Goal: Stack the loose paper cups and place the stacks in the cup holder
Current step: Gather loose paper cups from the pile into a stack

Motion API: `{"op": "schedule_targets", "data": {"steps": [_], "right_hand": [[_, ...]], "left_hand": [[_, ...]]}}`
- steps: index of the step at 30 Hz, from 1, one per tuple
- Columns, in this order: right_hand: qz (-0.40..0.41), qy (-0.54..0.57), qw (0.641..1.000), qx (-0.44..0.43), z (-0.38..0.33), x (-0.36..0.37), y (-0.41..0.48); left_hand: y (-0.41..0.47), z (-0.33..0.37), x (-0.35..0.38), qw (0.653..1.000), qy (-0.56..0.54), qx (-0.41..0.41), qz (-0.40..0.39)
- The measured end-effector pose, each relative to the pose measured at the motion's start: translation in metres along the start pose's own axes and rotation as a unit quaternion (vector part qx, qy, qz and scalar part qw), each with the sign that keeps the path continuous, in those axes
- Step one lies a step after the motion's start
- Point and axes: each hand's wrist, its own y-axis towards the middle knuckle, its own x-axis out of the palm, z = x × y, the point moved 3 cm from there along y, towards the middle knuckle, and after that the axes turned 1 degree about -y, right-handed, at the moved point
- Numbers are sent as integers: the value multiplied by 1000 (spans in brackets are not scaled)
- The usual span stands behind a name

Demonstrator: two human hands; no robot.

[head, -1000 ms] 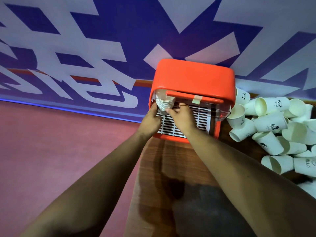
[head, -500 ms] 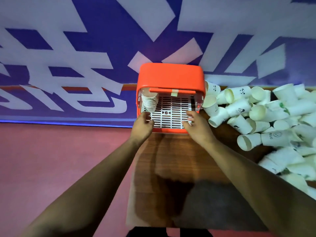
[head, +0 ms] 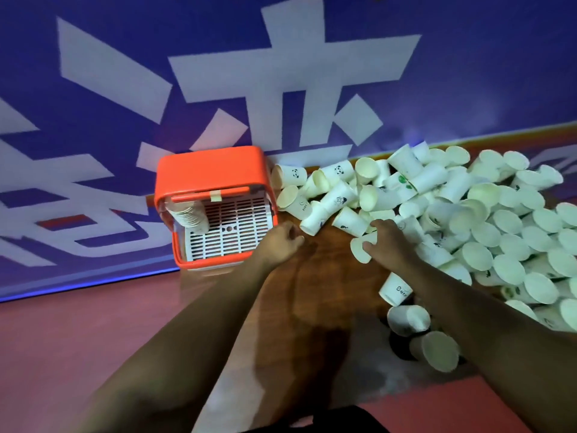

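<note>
While the left hand (head: 282, 242) hangs over the wooden table (head: 324, 276) with its fingers loosely curled around nothing, the right hand (head: 388, 242) grips a paper cup (head: 358, 250) at the near edge of the cup pile (head: 468, 220) at 3 o'clock. The orange cup holder (head: 212, 171), at 10 o'clock from the left hand, contains one stack (head: 190, 217) on its left side.

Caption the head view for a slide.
Right hand grips a loose cup from the pile; one stack sits in the orange holder.
</note>
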Motion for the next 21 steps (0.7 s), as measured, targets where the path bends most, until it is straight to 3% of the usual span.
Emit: {"op": "schedule_targets", "data": {"steps": [12, 18, 21], "right_hand": [[-89, -1, 992, -93, 74, 25, 39], [-85, 88, 989, -80, 77, 34, 47], [-96, 133, 983, -80, 82, 37, 48]], "left_hand": [[66, 33, 147, 989, -11, -87, -118], [82, 25, 181, 991, -11, -79, -108], [80, 23, 187, 995, -17, -76, -58]]}}
